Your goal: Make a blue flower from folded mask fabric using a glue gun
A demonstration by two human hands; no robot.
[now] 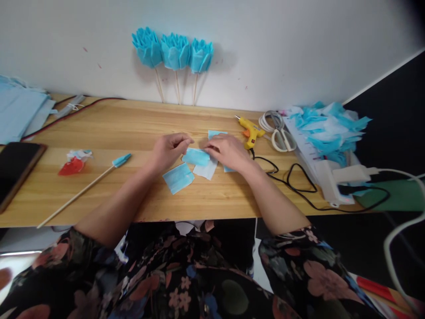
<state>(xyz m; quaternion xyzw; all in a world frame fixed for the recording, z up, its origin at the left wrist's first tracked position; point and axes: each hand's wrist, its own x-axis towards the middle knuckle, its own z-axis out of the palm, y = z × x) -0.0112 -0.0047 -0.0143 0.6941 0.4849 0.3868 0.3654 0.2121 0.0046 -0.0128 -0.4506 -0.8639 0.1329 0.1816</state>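
Between my hands is a small piece of blue non-woven fabric [197,157], its upper edge apparently folded over. My left hand [170,150] pinches its left end with thumb and fingers together. At its right end my right hand [227,149] is closed, with thumb and fingers on the edge. Under and beside it lie a whitish fabric piece [206,171] and a blue fabric square [178,178]. Another blue piece [216,132] shows behind my right hand, which partly covers it. To the left lies a wooden stick [78,195] with a blue rolled tip [121,160].
Three blue fabric flowers [175,52] on sticks lean against the wall. At right are a yellow glue gun [249,129], scissors [283,139], a heap of fabric scraps [332,126] and a power strip [332,184] with cables. A phone [18,170] and stacked blue sheets [20,108] lie left.
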